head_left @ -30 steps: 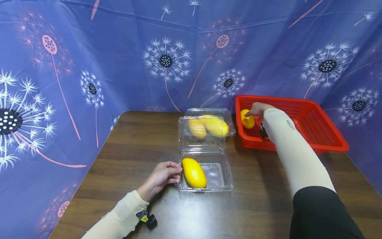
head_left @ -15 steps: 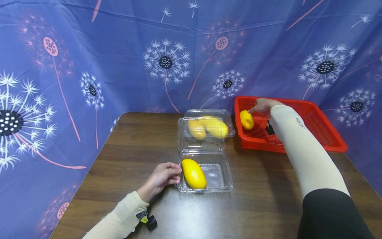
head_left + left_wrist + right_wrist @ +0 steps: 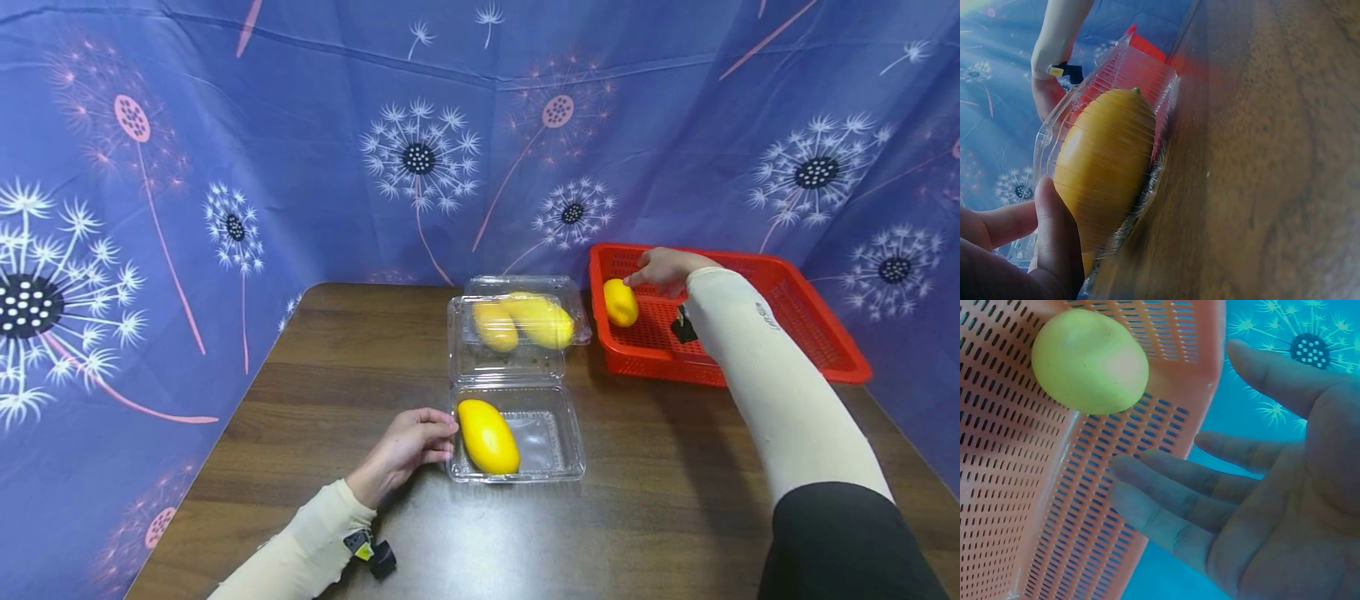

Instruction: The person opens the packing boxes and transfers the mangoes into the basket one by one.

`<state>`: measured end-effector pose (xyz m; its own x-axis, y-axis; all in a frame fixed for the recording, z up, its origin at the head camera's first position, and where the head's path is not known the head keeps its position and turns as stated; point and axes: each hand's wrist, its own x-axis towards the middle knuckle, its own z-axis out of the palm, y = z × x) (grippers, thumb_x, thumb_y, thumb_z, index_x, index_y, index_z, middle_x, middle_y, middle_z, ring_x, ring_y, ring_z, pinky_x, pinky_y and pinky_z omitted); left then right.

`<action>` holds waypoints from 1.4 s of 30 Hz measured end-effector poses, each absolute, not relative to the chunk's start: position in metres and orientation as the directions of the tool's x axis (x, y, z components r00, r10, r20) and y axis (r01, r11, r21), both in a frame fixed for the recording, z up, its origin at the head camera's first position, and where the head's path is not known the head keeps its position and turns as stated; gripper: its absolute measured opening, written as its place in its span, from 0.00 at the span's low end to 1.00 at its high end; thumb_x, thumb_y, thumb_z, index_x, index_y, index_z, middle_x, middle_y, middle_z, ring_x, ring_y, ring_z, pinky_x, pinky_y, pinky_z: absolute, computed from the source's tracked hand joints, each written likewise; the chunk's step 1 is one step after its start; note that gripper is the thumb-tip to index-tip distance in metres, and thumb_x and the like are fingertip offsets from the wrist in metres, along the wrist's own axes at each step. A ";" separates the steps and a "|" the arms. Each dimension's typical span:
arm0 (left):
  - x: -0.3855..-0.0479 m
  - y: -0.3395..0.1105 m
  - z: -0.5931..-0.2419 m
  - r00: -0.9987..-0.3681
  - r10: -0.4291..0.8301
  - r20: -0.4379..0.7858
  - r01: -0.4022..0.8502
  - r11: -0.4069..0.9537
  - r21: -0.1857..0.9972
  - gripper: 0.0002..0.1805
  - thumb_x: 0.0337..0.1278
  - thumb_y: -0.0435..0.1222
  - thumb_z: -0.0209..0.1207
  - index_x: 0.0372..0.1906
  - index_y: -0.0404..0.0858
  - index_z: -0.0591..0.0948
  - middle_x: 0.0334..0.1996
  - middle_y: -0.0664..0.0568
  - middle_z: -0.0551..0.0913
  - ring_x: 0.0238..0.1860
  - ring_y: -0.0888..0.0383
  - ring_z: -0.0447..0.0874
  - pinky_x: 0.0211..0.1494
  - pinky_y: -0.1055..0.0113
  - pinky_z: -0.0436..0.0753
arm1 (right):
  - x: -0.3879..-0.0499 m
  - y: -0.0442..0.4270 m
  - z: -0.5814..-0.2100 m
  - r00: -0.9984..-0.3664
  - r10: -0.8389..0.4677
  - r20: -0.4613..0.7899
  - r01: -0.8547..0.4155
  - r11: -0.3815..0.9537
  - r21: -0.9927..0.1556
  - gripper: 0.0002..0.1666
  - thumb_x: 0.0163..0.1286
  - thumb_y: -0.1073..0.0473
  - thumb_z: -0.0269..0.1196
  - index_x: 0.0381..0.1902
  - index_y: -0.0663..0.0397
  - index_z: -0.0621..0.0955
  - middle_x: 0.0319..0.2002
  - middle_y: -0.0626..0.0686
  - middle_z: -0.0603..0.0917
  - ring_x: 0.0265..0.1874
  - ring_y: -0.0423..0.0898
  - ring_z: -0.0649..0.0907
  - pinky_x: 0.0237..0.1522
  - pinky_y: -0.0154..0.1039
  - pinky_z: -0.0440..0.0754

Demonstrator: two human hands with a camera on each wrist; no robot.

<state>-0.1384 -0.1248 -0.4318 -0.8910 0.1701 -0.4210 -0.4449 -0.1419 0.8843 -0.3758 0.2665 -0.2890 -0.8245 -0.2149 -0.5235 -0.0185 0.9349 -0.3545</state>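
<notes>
Nearest, the rim of a clear box is pinched by the fingers of the left hand at its left side, and the box seems to be steadied on the wooden surface. Its lid is raised, and one mango is laid along the left of its base. Just behind, two yellow fruits are held in a second box, seen partly through the raised lid. Farther off to the right, another fruit is set in the left end of a red basket. Over it the right hand is held with fingers spread, nothing grasped. A reach for that fruit is judged to be in hand; for the next move, fingers would need to be brought round it.
</notes>
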 end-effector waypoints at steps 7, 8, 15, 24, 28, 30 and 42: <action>-0.137 -0.125 -0.430 -0.890 0.166 -0.425 -0.447 -0.135 0.884 0.09 0.61 0.27 0.58 0.44 0.27 0.75 0.28 0.50 0.80 0.23 0.63 0.80 0.28 0.74 0.84 | -0.372 0.264 -0.285 -0.866 -0.259 -0.427 -0.095 0.925 -0.369 0.42 0.74 0.48 0.54 0.70 0.74 0.56 0.65 0.76 0.62 0.48 0.64 0.78 0.49 0.53 0.83; -0.137 -0.125 -0.430 -0.890 0.166 -0.425 -0.447 -0.134 0.884 0.09 0.61 0.27 0.58 0.44 0.27 0.75 0.28 0.50 0.80 0.23 0.63 0.80 0.28 0.74 0.84 | -0.371 0.264 -0.285 -0.870 -0.258 -0.419 -0.095 0.924 -0.371 0.41 0.74 0.48 0.54 0.70 0.74 0.56 0.64 0.75 0.64 0.43 0.61 0.78 0.48 0.53 0.83; -0.138 -0.124 -0.432 -0.891 0.169 -0.421 -0.445 -0.141 0.884 0.08 0.60 0.27 0.58 0.43 0.28 0.75 0.27 0.51 0.80 0.22 0.63 0.80 0.27 0.74 0.84 | -0.365 0.261 -0.285 -0.885 -0.262 -0.386 -0.100 0.915 -0.391 0.40 0.74 0.49 0.54 0.71 0.71 0.56 0.66 0.74 0.63 0.49 0.63 0.77 0.48 0.53 0.83; -0.138 -0.125 -0.431 -0.886 0.175 -0.429 -0.454 -0.139 0.880 0.09 0.62 0.28 0.58 0.44 0.27 0.75 0.27 0.51 0.80 0.23 0.63 0.80 0.28 0.74 0.85 | -0.355 0.252 -0.286 -0.900 -0.292 -0.325 -0.163 0.914 -0.370 0.40 0.73 0.47 0.55 0.70 0.69 0.59 0.68 0.73 0.62 0.61 0.69 0.71 0.61 0.64 0.73; -0.138 -0.126 -0.431 -0.881 0.176 -0.438 -0.463 -0.138 0.875 0.09 0.61 0.28 0.58 0.44 0.28 0.75 0.26 0.52 0.80 0.22 0.63 0.80 0.29 0.74 0.85 | -0.350 0.250 -0.286 -0.902 -0.312 -0.298 -0.190 0.908 -0.374 0.38 0.72 0.47 0.56 0.69 0.67 0.62 0.68 0.73 0.64 0.62 0.68 0.70 0.63 0.66 0.69; -0.138 -0.126 -0.431 -0.879 0.176 -0.444 -0.468 -0.137 0.873 0.09 0.61 0.28 0.59 0.44 0.28 0.75 0.26 0.52 0.80 0.22 0.63 0.80 0.29 0.74 0.85 | -0.347 0.248 -0.286 -0.902 -0.324 -0.285 -0.202 0.901 -0.384 0.37 0.72 0.48 0.56 0.69 0.67 0.63 0.66 0.73 0.66 0.59 0.67 0.73 0.61 0.64 0.72; -0.141 -0.129 -0.431 -0.841 0.242 -0.484 -0.527 -0.163 0.834 0.06 0.63 0.29 0.56 0.42 0.31 0.74 0.24 0.55 0.79 0.22 0.64 0.81 0.29 0.75 0.84 | -0.330 0.238 -0.283 -0.897 -0.378 -0.228 -0.266 0.875 -0.404 0.35 0.72 0.50 0.58 0.68 0.67 0.65 0.60 0.73 0.73 0.57 0.67 0.76 0.58 0.64 0.75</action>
<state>-0.1413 -0.1287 -0.4312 -0.8412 0.2417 -0.4837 -0.5266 -0.1633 0.8343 -0.3302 0.2385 -0.2831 -0.8973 -0.3777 -0.2285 -0.2655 0.8753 -0.4041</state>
